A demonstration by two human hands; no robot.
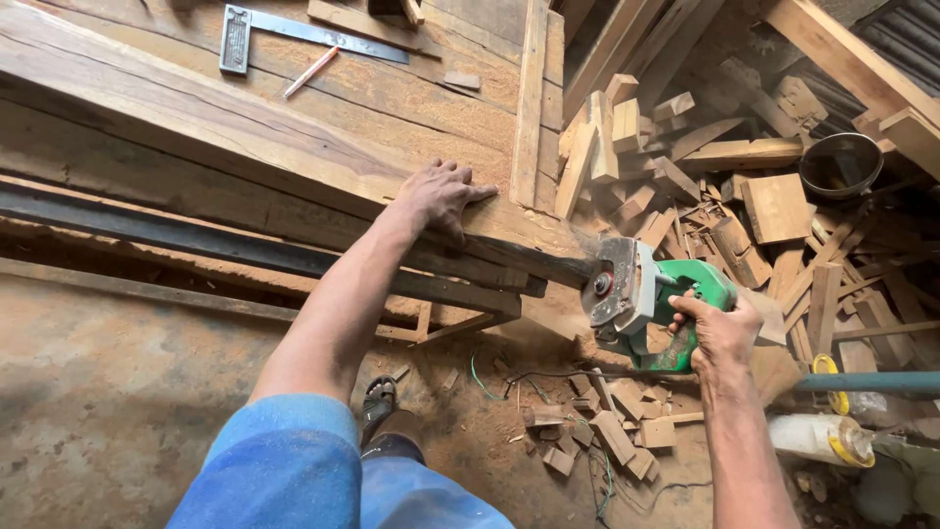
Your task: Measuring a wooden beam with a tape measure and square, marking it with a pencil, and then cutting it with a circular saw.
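A long thick timber plank [245, 118] lies across the bench [196, 245], its end overhanging the edge so the tool can meet it freely. The left hand [441, 196] presses flat and open on the plank near that end, holding nothing, apparently to steady the wood. The right hand [720, 328] is closed around the body of a green angle grinder [651, 304], whose disc sits against the plank's end. Offcuts [705, 167] lie heaped on the floor beyond. A dark round bowl [840, 165] sits among them; its contents cannot be made out. A steel square [294, 29] and a pencil [311, 72] rest farther up the plank.
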